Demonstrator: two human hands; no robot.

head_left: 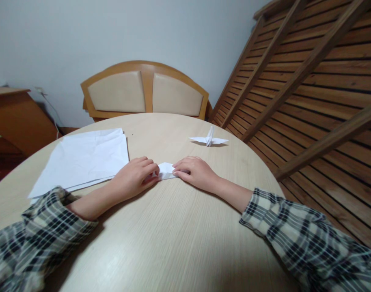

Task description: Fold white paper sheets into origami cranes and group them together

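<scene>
A small piece of folded white paper (166, 170) lies on the round table, its two ends covered by my hands. My left hand (138, 173) grips the left end, with the fingers curled and the thumb against the near edge. At the other end, my right hand (196, 172) pinches the paper between thumb and fingers. The middle of the paper shows between them, with a raised peak at its far edge. Beyond my right hand stands a white origami crane (209, 138) with its wings spread.
A stack of white paper sheets (85, 158) lies on the left of the round wooden table (161, 243). Behind the table is a padded wooden headboard (147, 91). A slatted wooden panel (310, 89) leans at the right, and a brown desk (15, 117) stands at the left.
</scene>
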